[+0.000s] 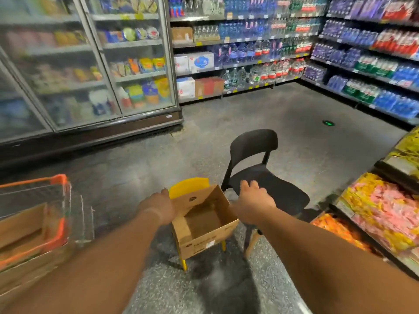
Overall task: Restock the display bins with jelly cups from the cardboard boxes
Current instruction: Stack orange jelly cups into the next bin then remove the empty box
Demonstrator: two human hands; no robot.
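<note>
An open cardboard box [205, 223] sits on a small yellow chair [188, 186] in front of me; its inside looks empty. My left hand [161, 205] is against the box's left wall, fingers hidden behind the rim. My right hand [255, 200] hovers just right of the box, fingers spread and relaxed, holding nothing, above the seat of a black chair [267, 177]. Display bins [383, 207] full of pink, yellow and orange jelly cups stand at the right.
A wire trolley with orange trim [54, 214] holding flattened cardboard stands at the left. Glass-door fridges [90, 64] line the back left; shelves of bottled water [260, 41] fill the back and right. Bare grey floor lies between.
</note>
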